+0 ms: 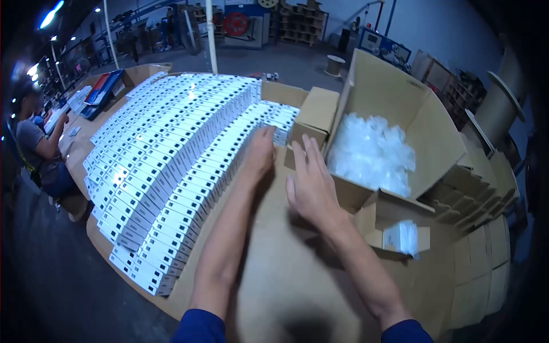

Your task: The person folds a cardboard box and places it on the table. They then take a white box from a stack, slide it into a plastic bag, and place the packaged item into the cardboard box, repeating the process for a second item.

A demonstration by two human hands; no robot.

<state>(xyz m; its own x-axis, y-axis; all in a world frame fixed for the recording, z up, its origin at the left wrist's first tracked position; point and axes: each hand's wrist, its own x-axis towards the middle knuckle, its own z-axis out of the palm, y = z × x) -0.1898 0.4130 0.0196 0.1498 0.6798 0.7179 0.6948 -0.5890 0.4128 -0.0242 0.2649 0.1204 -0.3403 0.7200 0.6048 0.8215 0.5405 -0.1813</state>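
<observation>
My left hand [261,153] reaches to the near right edge of the small white boxes [189,134], which stand packed in long, stacked rows. Its fingers are curled at the end of the lower row, and whatever they may grip is hidden. My right hand [315,191] is open with fingers stretched forward, close to a closed brown carton [318,111] and holding nothing that I can see. To its right, a big open cardboard box [380,86] contains a heap of clear plastic bags [374,151].
A small open carton [370,226] with a plastic-wrapped white item [400,237] stands on the cardboard-covered table [280,274]. Flattened cartons [480,268] are stacked at right. A co-worker [43,137] sits at far left, near a blue and red tray [104,94].
</observation>
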